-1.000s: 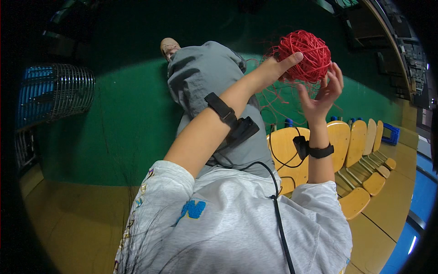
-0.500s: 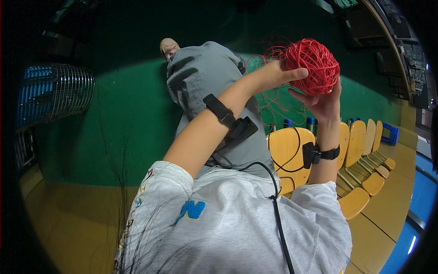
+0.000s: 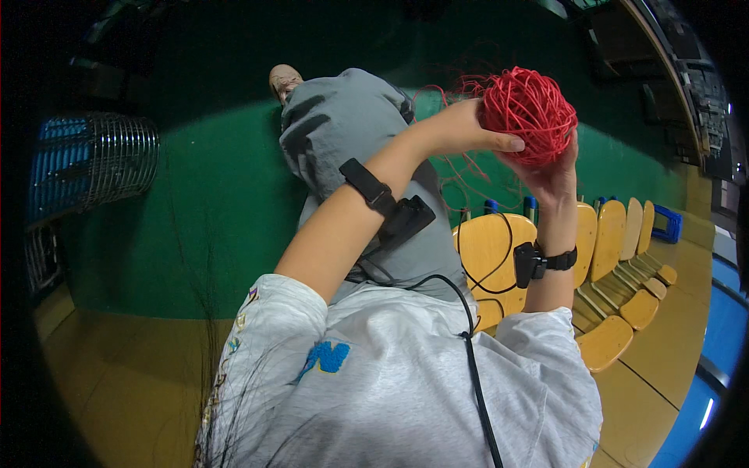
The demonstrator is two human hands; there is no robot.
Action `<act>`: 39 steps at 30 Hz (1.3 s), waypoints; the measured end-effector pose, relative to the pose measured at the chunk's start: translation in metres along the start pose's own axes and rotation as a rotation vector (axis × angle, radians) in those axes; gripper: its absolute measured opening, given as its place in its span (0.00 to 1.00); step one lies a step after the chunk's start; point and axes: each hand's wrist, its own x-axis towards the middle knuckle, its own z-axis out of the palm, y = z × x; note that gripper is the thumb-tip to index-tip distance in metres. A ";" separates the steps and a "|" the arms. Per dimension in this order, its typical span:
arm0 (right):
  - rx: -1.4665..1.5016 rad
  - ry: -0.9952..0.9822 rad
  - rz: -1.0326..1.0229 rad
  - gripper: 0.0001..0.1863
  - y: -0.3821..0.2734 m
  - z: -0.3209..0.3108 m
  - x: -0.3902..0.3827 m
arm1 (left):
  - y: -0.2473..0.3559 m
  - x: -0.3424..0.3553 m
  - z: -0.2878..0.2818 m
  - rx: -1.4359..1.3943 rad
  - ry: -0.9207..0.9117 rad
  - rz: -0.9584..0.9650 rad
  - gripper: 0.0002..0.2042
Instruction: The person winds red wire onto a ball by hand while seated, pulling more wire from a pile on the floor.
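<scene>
A red ball of string (image 3: 527, 111) is held up in front of me, above my grey trouser leg (image 3: 347, 148). My left hand (image 3: 466, 131) grips its left side, thumb stretched across the lower front. From below and behind, my right hand (image 3: 555, 173) cups the ball, fingers curled under it. Loose red strands (image 3: 468, 175) trail down from the ball toward my lap. Each wrist wears a black strap with a small black device, cables running to my chest.
A row of yellow folding seats (image 3: 616, 257) curves away at the right. Green floor (image 3: 211, 210) lies ahead, with yellow wooden floor (image 3: 117, 374) nearer me. A round wire cage fan (image 3: 94, 164) stands at the left. My shoe (image 3: 282, 79) shows beyond my knee.
Both hands have turned the ball: the left hand slid from its top to its left side, and the right hand dropped from the side to under it.
</scene>
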 end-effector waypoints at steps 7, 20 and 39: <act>-0.176 -0.046 -0.008 0.41 -0.012 -0.022 -0.003 | 0.005 -0.003 0.000 0.068 -0.052 -0.009 0.42; -0.101 0.000 -0.064 0.43 0.006 -0.024 -0.010 | 0.007 -0.002 0.003 0.143 -0.125 -0.022 0.43; 0.284 -0.070 -0.364 0.52 -0.066 -0.057 -0.023 | -0.025 0.006 -0.009 1.104 0.311 0.457 0.12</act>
